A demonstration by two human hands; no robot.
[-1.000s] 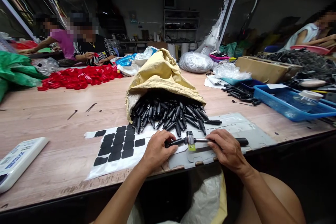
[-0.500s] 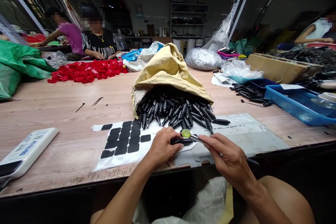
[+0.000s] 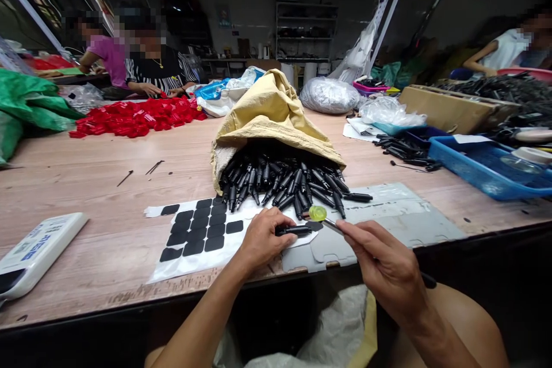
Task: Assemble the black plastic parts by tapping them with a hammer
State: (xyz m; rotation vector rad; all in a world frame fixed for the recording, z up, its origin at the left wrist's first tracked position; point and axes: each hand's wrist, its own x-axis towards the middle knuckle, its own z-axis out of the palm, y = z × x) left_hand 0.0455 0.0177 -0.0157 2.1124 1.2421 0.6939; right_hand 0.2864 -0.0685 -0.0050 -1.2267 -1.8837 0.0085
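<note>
My left hand (image 3: 267, 236) is closed around a black pen-like tube (image 3: 295, 230), which points right near the table's front edge. In my right hand (image 3: 386, 259), the fingers pinch a slim metal tool (image 3: 332, 223). A round, translucent yellow-green piece (image 3: 318, 213) sits at the tool's far end, just above and right of the tube and apart from it. Beside my left hand lies a white sheet (image 3: 172, 269) with rows of black rounded-square pads (image 3: 194, 248). Beyond both hands, many similar black tubes (image 3: 297, 181) spill from a yellow woven sack (image 3: 276, 106).
A grey board (image 3: 388, 213) lies under the right-hand work area. A white boxy device (image 3: 43, 247) is at left. Red parts (image 3: 138, 117), a blue tray (image 3: 483, 167) and a cardboard box (image 3: 457, 106) stand farther off. Co-workers (image 3: 159, 72) sit across the table.
My right hand has moved right and drawn the tool and yellow-green piece away from the black tube. My left hand still grips the tube. The view has shifted slightly.
</note>
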